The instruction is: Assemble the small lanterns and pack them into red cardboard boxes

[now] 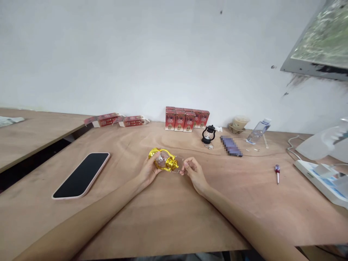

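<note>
Lantern of round-bellied gold-and-clear plastic (164,159) lies sideways in the left hand (148,170), fingers clamped round its base; right hand (195,174) seemingly pinches its thin wire handle (179,157). Probably light, slick, brittle: grip the base

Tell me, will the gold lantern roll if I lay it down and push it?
The gold lantern might rock more than roll, since its side arms stick out. Its see-through middle may crack if knocked. Its shiny gold parts could feel slippery.
</note>
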The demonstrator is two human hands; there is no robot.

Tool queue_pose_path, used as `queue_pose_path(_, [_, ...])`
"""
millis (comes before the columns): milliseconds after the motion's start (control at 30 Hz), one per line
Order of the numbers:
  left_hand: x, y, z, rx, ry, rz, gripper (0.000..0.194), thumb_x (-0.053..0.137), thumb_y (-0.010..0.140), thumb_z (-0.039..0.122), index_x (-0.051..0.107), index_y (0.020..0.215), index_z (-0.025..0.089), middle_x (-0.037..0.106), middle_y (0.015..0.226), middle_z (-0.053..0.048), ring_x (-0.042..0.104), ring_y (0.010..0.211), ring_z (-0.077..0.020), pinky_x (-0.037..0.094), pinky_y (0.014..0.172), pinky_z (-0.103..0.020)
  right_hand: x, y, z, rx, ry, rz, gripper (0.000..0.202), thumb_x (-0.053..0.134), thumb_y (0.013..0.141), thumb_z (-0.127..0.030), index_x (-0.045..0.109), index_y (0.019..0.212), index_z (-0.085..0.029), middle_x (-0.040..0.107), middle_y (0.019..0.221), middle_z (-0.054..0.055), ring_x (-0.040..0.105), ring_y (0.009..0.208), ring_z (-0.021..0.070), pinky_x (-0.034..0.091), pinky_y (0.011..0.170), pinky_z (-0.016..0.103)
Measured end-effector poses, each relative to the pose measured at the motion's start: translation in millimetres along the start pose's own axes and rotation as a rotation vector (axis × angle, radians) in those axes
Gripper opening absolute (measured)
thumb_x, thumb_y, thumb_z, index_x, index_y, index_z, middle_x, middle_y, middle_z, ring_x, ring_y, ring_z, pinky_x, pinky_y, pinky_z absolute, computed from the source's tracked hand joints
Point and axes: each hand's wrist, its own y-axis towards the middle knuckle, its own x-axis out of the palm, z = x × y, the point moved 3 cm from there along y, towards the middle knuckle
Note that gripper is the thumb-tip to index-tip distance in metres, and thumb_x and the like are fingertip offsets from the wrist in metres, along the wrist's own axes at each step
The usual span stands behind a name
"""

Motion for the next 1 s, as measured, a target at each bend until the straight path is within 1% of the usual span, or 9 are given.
queue_pose_path(133, [-0.3,0.1,0.1,0.023,-0.008,0.02,0.027,0.071,0.069,0.027,0.059,0.092,0.019,0.066,0.083,-0.001,0.063,0.071,-0.0147,0.056,0.061,-0.027,-3.2,0.7,-1.4,-0.006,0.027,0.005,0.034,0.066,0.072,-0.051,0.049,0.076,-0.022,0.054,0.06,-0.006,0.055,0.054,0.0099,0.046,0.058,0.025])
queue_pose_path(333, [0.0,-1.0,-1.1,0.018,-0.01,0.034,0.031,0.07,0.069,0.025,0.06,0.098,0.02,0.065,0.083,0.0,0.063,0.072,-0.0144,0.055,0.062,-0.027,-7.2,2.6,-2.2,-0.013,-0.011,-0.001,0.03,0.065,0.073,-0.048,0.051,0.076,-0.022,0.056,0.06,-0.005,0.055,0.055,0.0107,0.046,0.058,0.026])
queue_pose_path(433, [-0.1,-0.8,-1.4,0.022,-0.004,0.03,0.034,0.071,0.068,0.024,0.059,0.099,0.021,0.065,0.083,0.001,0.063,0.072,-0.0143,0.056,0.061,-0.028,-8.2,3.1,-1.9,-0.021,-0.025,0.001,0.029,0.066,0.073,-0.047,0.052,0.076,-0.022,0.057,0.06,-0.005,0.056,0.055,0.0109,0.046,0.059,0.026])
queue_pose_path(567, [0.5,-1.6,-1.0,0.029,0.006,0.026,0.035,0.072,0.068,0.024,0.058,0.101,0.02,0.065,0.085,-0.001,0.063,0.074,-0.0147,0.056,0.062,-0.028,-9.3,3.8,-1.7,-0.022,-0.028,0.017,0.029,0.067,0.073,-0.046,0.052,0.075,-0.021,0.057,0.059,-0.005,0.057,0.054,0.0106,0.047,0.059,0.026])
queue_pose_path(700, [0.6,-1.5,0.0,0.034,-0.009,-0.007,0.033,0.071,0.07,0.025,0.059,0.099,0.018,0.065,0.088,-0.002,0.063,0.076,-0.0143,0.057,0.065,-0.027,-8.0,4.8,-1.6,0.004,-0.014,0.009,0.03,0.067,0.072,-0.047,0.052,0.076,-0.021,0.059,0.059,-0.005,0.058,0.054,0.0108,0.047,0.057,0.025])
queue_pose_path(833, [-0.4,1.8,-0.5,0.005,-0.027,-0.041,0.028,0.07,0.071,0.025,0.06,0.096,0.018,0.066,0.089,-0.002,0.064,0.076,-0.0142,0.057,0.067,-0.026,-7.1,5.4,-1.1,0.031,-0.006,0.026,0.032,0.068,0.071,-0.049,0.051,0.074,-0.021,0.059,0.057,-0.005,0.057,0.051,0.0108,0.047,0.054,0.025])
queue_pose_path(1000, [-2.8,4.8,-1.4,0.004,-0.022,-0.01,0.019,0.067,0.075,0.025,0.061,0.091,0.016,0.067,0.087,-0.002,0.065,0.078,-0.0144,0.057,0.071,-0.027,-9.6,5.8,-1.7,-0.06,0.043,0.063,0.028,0.067,0.072,-0.045,0.053,0.075,-0.021,0.058,0.06,-0.006,0.056,0.053,0.0094,0.046,0.056,0.024])
